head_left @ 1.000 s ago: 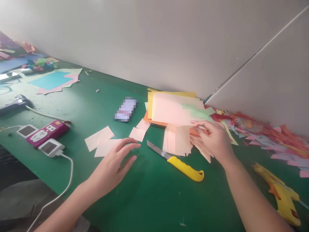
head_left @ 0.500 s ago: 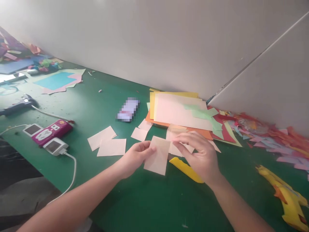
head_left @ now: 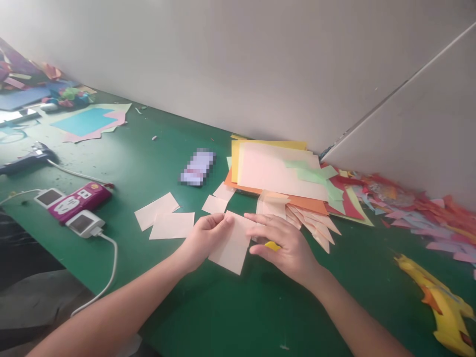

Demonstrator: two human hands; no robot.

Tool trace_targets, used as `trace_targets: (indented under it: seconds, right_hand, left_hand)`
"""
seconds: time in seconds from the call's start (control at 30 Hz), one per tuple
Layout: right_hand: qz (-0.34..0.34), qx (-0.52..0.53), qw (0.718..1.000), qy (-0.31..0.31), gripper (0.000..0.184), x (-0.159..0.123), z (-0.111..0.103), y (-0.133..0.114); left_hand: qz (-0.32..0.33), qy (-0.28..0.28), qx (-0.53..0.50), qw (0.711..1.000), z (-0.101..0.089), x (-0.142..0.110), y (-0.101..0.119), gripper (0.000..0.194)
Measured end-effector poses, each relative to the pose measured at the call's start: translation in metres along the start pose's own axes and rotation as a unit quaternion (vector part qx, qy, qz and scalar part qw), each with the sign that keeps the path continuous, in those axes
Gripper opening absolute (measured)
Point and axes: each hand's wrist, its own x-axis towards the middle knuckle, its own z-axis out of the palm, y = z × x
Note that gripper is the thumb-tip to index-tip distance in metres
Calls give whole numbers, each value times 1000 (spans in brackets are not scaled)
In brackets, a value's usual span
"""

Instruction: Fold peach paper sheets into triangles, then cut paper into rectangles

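My left hand [head_left: 210, 235] pinches a pale pink paper rectangle [head_left: 232, 248] by its upper left part, thumb on top. At the sheet's right edge is my right hand [head_left: 280, 243], its fingers stretched out and thumb apart; whether the fingertips touch the paper I cannot tell. Most of a yellow cutter [head_left: 272, 245] is hidden beneath that hand. Just beyond lie a small stack of pale paper [head_left: 271, 201] and several pointed folded pieces [head_left: 316, 225]. Left of my left hand rest two pale paper rectangles [head_left: 173, 226], with smaller paper pieces [head_left: 215, 204] behind.
A stack of coloured sheets [head_left: 275, 168] lies against the wall, with a phone [head_left: 199, 167] to its left. At right are a yellow glue gun [head_left: 439, 302] and paper scraps [head_left: 427, 213]. A purple power strip [head_left: 80, 201] with white cables and another glue gun [head_left: 28, 158] sit at left.
The held paper has shifted a little left and tilted. My right hand has moved left and down to its edge with fingers opened, uncovering the pointed folded pieces and covering most of the yellow cutter.
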Motion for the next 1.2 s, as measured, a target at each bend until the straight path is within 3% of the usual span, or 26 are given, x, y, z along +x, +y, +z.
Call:
trace_targets:
  seconds: [0.13, 0.37, 0.6, 0.9, 1.2]
  right_hand:
    - [137, 98, 984, 57, 16, 0, 6, -6]
    - [205, 149, 966, 41, 17, 4, 11, -16]
    - [209, 154, 964, 49, 17, 4, 14, -21]
    - [208, 129, 969, 44, 17, 3, 18, -27]
    - [205, 145, 967, 36, 19, 1, 16, -26]
  left_hand:
    - [13, 11, 82, 997, 3, -1, 0, 46]
    - [76, -17, 188, 979, 8, -1, -9, 45]
    - [129, -7, 194, 973, 8, -2, -8, 33]
    - [148, -15, 179, 973, 8, -2, -9, 29]
    - [77, -29, 45, 996, 7, -2, -3, 29]
